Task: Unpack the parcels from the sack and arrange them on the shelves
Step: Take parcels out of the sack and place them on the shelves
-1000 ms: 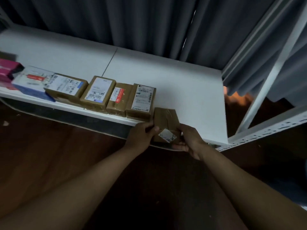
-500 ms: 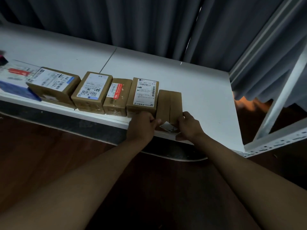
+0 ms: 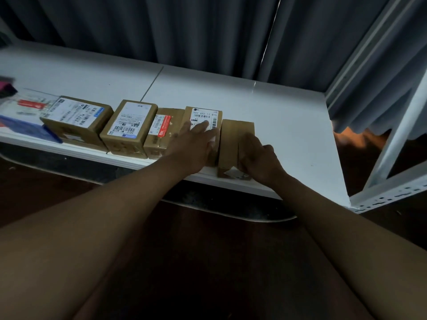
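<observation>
Plain brown cardboard parcel (image 3: 233, 144) lying flat at the front edge of the white shelf (image 3: 288, 125), last on the right of a row of boxes. Right hand (image 3: 260, 159) resting on its near right part, fingers curled over the top and front corner; whether pinching or only pressing, cannot tell. A small white label on the parcel's front face, just left of that grip. Left hand (image 3: 196, 144) laid flat, fingers straight and together, on the labelled brown cardboard box (image 3: 203, 121) touching the parcel's left side. Farther left of that hand, side by side along the shelf edge: a brown box with a red-striped label (image 3: 161, 130), a brown box with a large white label (image 3: 129, 125), a wider brown box with a barcode label (image 3: 76, 118), then a flat white and blue package (image 3: 20, 116). Dark grey curtain (image 3: 184, 31) hanging beyond both hands, behind the shelf. White perforated metal shelf frame (image 3: 390, 192) to the right of the right hand.
</observation>
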